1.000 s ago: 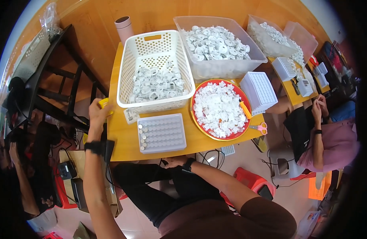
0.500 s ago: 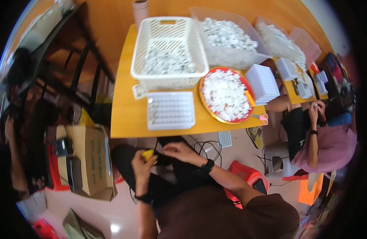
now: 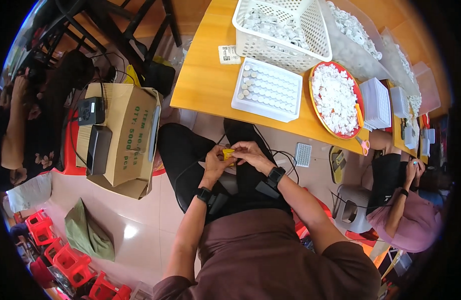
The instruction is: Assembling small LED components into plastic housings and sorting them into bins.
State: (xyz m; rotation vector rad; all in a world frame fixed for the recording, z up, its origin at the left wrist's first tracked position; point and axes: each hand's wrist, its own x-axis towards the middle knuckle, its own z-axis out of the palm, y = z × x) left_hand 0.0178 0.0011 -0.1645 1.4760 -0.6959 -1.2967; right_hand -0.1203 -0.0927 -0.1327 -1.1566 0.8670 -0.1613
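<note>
Over my lap, my left hand (image 3: 216, 164) is closed around a small yellow object (image 3: 228, 153), whose exact kind I cannot make out. The thumb and fingers of my right hand (image 3: 252, 155) are pinched together against its right side; anything tiny between them is too small to tell. Beyond my knees, on the table, lies a white tray (image 3: 267, 113) with rows of round pockets. Several small round pieces sit in its left end. To its right is a red round dish (image 3: 314, 107) heaped with small white parts (image 3: 335, 95).
A white basket (image 3: 270, 51) of small parts stands behind the tray. Pink-handled scissors (image 3: 364, 146) and stacked white trays (image 3: 377, 105) are at the table's right. At my left is an open cardboard box (image 3: 125, 130). A co-worker (image 3: 405, 215) sits at the right, another person at far left.
My right hand has come in to meet my left at the yellow object; before, they were apart. The view has swung, so the table now appears higher and farther right.
</note>
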